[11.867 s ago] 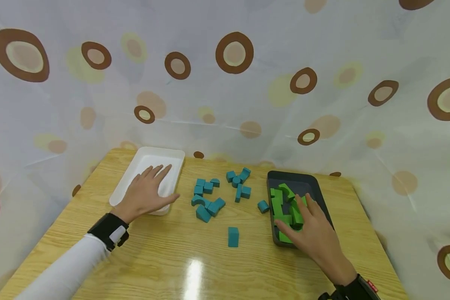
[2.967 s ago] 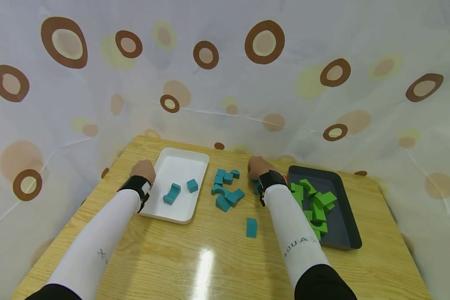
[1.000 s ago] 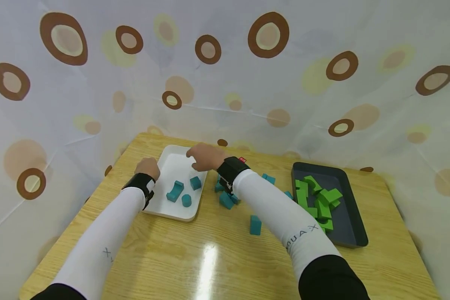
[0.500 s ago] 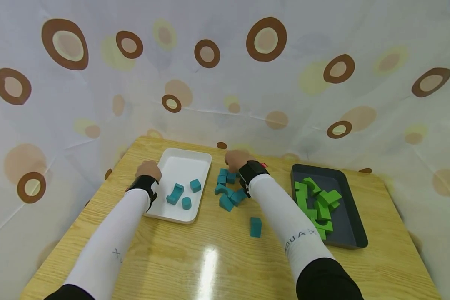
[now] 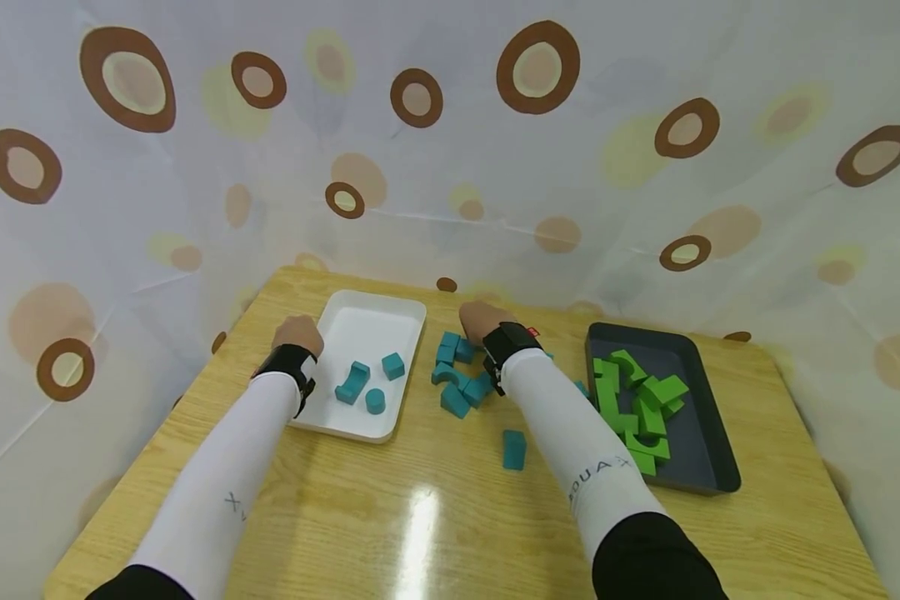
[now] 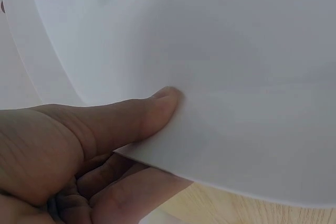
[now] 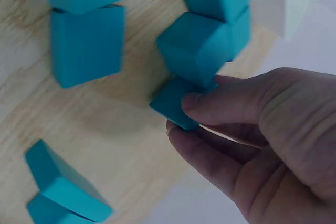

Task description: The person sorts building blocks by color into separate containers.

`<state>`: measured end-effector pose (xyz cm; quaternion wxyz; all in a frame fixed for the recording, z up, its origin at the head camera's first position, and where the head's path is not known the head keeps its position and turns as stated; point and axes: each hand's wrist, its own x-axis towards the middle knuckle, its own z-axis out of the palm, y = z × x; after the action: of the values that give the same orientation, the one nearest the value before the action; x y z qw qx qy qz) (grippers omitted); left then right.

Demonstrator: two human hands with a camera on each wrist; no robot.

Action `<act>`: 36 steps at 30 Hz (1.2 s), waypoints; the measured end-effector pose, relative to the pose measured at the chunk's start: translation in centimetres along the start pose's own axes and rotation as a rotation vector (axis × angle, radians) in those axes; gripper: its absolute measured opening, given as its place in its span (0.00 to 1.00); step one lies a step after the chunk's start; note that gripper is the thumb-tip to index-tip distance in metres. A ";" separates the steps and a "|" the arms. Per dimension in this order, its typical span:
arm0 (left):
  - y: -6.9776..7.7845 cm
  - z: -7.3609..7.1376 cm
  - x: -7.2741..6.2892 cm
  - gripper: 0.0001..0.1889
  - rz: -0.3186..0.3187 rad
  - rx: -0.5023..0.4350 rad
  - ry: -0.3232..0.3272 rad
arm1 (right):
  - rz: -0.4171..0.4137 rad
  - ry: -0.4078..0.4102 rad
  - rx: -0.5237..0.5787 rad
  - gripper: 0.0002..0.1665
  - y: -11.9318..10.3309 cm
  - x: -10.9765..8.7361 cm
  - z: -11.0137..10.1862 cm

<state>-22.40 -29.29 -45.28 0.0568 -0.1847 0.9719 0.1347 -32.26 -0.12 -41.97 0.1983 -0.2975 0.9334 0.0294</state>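
My left hand (image 5: 298,333) grips the rim of the white tray (image 5: 367,321); in the left wrist view the thumb (image 6: 142,119) lies over the edge with curled fingers beneath. Inside the tray sit a curved teal block (image 5: 353,383), a teal cube (image 5: 393,366) and a teal cylinder (image 5: 375,401). My right hand (image 5: 483,319) is at the far end of the teal cluster. In the right wrist view its thumb and fingers pinch a small teal block (image 7: 176,100), whose full shape is partly hidden. That block touches another teal block (image 7: 191,48).
A dark tray (image 5: 697,450) with several green blocks (image 5: 648,417) stands at the right. One teal block (image 5: 513,450) lies alone nearer the front. More teal blocks (image 5: 456,400) lie beside the white tray; my right forearm covers some. A patterned curtain (image 5: 450,167) hangs behind the table.
The white tray, bare at first, gained the curved block, the cube, then the cylinder. My right hand has gone from above the tray rightward to the teal cluster. My left hand keeps the rim.
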 end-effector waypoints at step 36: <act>-0.3 0.1 0.3 0.16 0.041 0.003 0.014 | -0.373 0.018 -0.054 0.26 -12.9 0.6 -0.7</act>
<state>-22.60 -29.67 -45.46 0.0474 -0.1657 0.9760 0.1330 -25.63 -11.11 -40.72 0.1840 -0.4707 0.8628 0.0147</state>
